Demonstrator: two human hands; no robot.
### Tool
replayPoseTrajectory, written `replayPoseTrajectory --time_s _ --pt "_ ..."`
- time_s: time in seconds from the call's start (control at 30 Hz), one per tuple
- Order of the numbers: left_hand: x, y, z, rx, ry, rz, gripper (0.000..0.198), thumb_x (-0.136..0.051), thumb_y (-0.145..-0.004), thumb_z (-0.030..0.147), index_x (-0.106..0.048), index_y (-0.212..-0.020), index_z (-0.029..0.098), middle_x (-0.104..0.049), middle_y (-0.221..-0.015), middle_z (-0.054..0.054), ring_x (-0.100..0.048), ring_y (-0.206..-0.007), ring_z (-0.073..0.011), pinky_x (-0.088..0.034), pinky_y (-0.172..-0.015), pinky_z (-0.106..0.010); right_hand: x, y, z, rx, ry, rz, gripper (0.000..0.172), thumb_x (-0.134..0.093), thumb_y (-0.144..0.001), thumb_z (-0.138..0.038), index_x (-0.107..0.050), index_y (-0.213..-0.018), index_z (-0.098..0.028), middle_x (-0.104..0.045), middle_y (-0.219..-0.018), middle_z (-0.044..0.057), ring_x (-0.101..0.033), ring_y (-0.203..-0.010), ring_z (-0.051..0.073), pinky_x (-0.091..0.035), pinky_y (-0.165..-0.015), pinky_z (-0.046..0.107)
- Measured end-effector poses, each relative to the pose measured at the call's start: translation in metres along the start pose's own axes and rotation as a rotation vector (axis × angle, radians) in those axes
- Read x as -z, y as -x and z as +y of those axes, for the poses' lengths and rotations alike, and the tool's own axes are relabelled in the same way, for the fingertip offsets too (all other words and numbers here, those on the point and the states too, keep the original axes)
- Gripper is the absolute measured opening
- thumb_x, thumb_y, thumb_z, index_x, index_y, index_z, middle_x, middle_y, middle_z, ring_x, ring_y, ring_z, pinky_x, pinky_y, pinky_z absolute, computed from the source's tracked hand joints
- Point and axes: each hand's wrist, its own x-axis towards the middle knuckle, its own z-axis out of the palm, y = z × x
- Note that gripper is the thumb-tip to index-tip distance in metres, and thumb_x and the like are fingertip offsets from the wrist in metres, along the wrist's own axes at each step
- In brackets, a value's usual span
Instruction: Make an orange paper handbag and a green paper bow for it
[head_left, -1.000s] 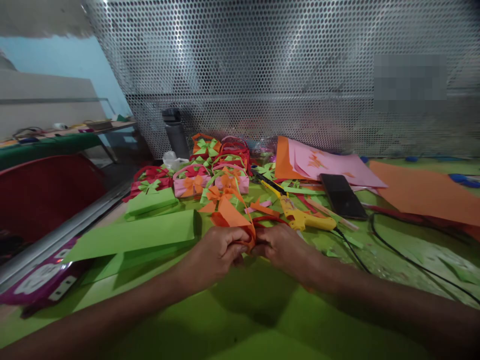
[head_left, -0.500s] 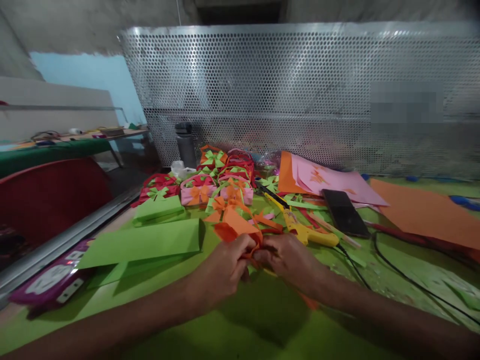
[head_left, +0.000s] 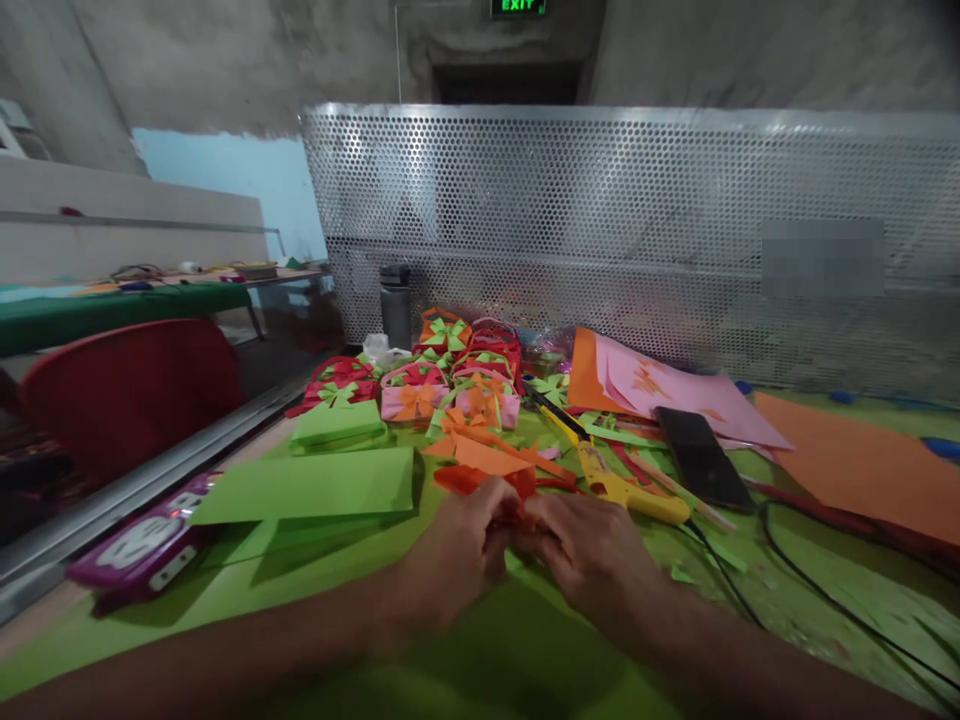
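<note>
My left hand (head_left: pixel 461 550) and my right hand (head_left: pixel 596 550) meet low over the green table, fingers closed around a piece of orange paper (head_left: pixel 523 484). Most of that piece is hidden behind the knuckles, so its shape is unclear. Just beyond them lie more folded orange paper pieces (head_left: pixel 480 458). A yellow glue gun (head_left: pixel 600 478) rests right of them, nozzle pointing away, close to my right hand. On my left hand's side sits a folded green paper sheet (head_left: pixel 322 485). Behind stand small paper baskets with bows (head_left: pixel 416 395).
A black phone (head_left: pixel 701 455) lies right of the glue gun, with a dark cable (head_left: pixel 817 580) nearby. Pink sheets (head_left: pixel 675 385) and an orange sheet (head_left: pixel 862 455) are at the right. A purple power strip (head_left: pixel 146 545) lies left. A perforated metal panel (head_left: pixel 540 220) closes the back.
The camera view has tilted up, so the scene sits lower in the picture. Both hands still grip the orange paper; their fingers have curled further over it, hiding more of it.
</note>
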Motion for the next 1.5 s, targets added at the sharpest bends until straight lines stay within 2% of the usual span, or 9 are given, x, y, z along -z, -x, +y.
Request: replayPoseTrajectory --time_s 0.17,0.27,0.4,0.53,0.63,0.73,0.83,1.1,1.5 --pt "-0.005 0.003 -0.005 -0.044 0.021 -0.044 0.025 -0.039 -0.077 0.004 -0.038 -0.096 0.018 -0.063 -0.073 -0.001 -0.055 -0.059 -0.0128 -0.040 -0.054 -0.023 -0.006 0.000 0.002 0.082 0.124 -0.009 0.010 -0.054 -0.080 -0.015 -0.054 -0.070 -0.017 -0.060 -0.060 0.001 -0.051 -0.053 0.014 -0.024 -0.051 0.026" --pt "-0.003 0.004 -0.003 -0.055 -0.052 -0.034 0.021 -0.043 -0.079 0.008 -0.043 -0.097 0.019 -0.066 -0.082 -0.004 -0.060 -0.070 -0.0154 -0.043 -0.061 -0.025 -0.008 0.000 0.006 0.089 0.149 -0.002 0.016 -0.048 -0.079 -0.011 -0.053 -0.065 -0.017 -0.057 -0.056 0.001 -0.047 -0.049 0.013 -0.021 -0.049 0.027" --pt "0.020 -0.003 0.009 -0.106 -0.276 0.199 0.020 -0.056 -0.076 0.016 -0.053 -0.096 0.020 -0.064 -0.076 0.000 -0.056 -0.059 -0.0129 -0.043 -0.059 -0.025 0.000 -0.006 0.016 -0.082 -0.032 -0.079 0.023 -0.044 -0.086 -0.022 -0.052 -0.065 -0.017 -0.054 -0.058 0.000 -0.043 -0.049 0.011 -0.022 -0.048 0.024" --pt "0.056 -0.017 0.018 -0.145 -0.230 0.416 0.011 -0.064 -0.071 0.023 -0.058 -0.079 0.018 -0.060 -0.096 -0.004 -0.054 -0.063 -0.0104 -0.045 -0.058 -0.024 0.015 -0.015 0.028 -0.277 -0.304 -0.099 0.019 -0.050 -0.081 -0.021 -0.050 -0.063 -0.017 -0.049 -0.058 -0.003 -0.042 -0.053 0.010 -0.026 -0.051 0.022" --pt "0.074 -0.027 0.013 -0.080 -0.041 0.330 0.015 -0.066 -0.067 0.023 -0.061 -0.080 0.017 -0.056 -0.110 -0.007 -0.054 -0.101 -0.0212 -0.048 -0.074 -0.030 0.024 -0.020 0.039 -0.314 -0.434 -0.087 0.014 -0.051 -0.077 -0.018 -0.049 -0.062 -0.017 -0.046 -0.055 -0.005 -0.041 -0.053 0.010 -0.028 -0.051 0.021" --pt "0.078 -0.034 0.004 0.021 0.159 0.185 0.021 -0.066 -0.066 0.022 -0.061 -0.086 0.015 -0.051 -0.123 -0.010 -0.050 -0.111 -0.0245 -0.048 -0.079 -0.035 0.028 -0.020 0.048 -0.295 -0.488 -0.106 0.016 -0.049 -0.077 -0.021 -0.048 -0.062 -0.018 -0.045 -0.054 -0.006 -0.042 -0.050 0.009 -0.030 -0.049 0.020" --pt "0.071 -0.036 -0.004 0.125 0.342 0.101 0.028 -0.067 -0.065 0.019 -0.059 -0.092 0.015 -0.058 -0.115 -0.011 -0.057 -0.102 -0.0224 -0.049 -0.078 -0.034 0.028 -0.020 0.053 -0.276 -0.530 -0.127 0.017 -0.050 -0.077 -0.023 -0.048 -0.061 -0.017 -0.047 -0.054 -0.006 -0.044 -0.050 0.009 -0.032 -0.049 0.020" --pt "0.055 -0.038 -0.022 0.236 0.583 0.150 0.026 -0.073 -0.059 0.017 -0.056 -0.079 0.016 -0.064 -0.088 -0.003 -0.060 -0.080 -0.0139 -0.046 -0.070 -0.025 0.028 -0.021 0.056 -0.232 -0.557 -0.169 0.016 -0.055 -0.076 -0.023 -0.053 -0.061 -0.016 -0.048 -0.057 -0.004 -0.043 -0.052 0.009 -0.032 -0.050 0.020" --pt "0.048 -0.034 -0.022 0.449 0.749 0.111 0.037 -0.076 -0.060 0.025 -0.059 -0.092 0.017 -0.065 -0.092 -0.005 -0.061 -0.077 -0.0154 -0.047 -0.067 -0.027 0.025 -0.019 0.070 -0.156 -0.517 -0.162 0.019 -0.053 -0.079 -0.026 -0.056 -0.063 -0.017 -0.050 -0.056 -0.004 -0.045 -0.052 0.009 -0.033 -0.051 0.020"
